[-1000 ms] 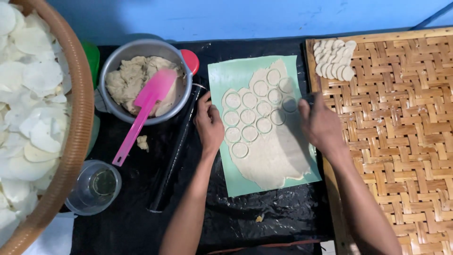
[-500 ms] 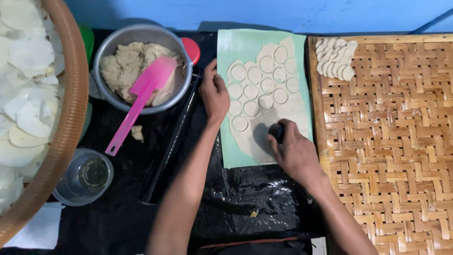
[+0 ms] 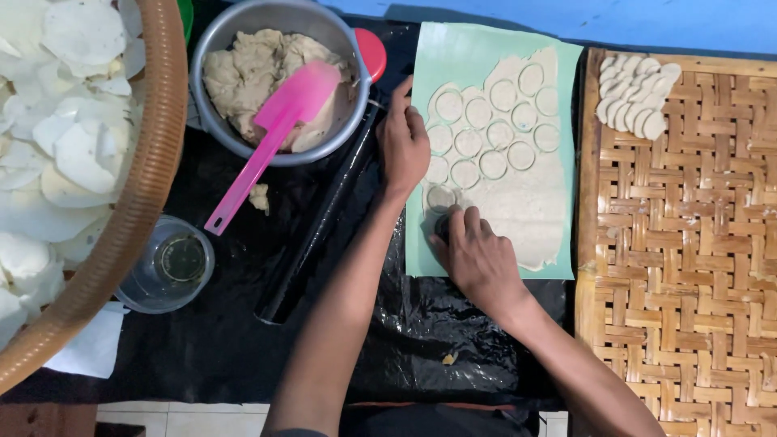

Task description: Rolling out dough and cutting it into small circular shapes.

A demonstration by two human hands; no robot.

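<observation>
Dough-cutting in hand: left of the green mat (image 3: 558,69) the left hand (image 3: 405,146) lies flat, fingers released, steadying its edge; on it, right hand (image 3: 477,255) clenched over a round cutter (image 3: 443,225), pressing the rolled dough sheet (image 3: 518,202); next calls for uncut dough rightward.

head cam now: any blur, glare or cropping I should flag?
Head view: lighting soft and even, focus sharp on the right hand and the dough sheet; slight sheen on the black plastic sheet; basket of white discs cropped at the left edge; little visible distortion.
</observation>
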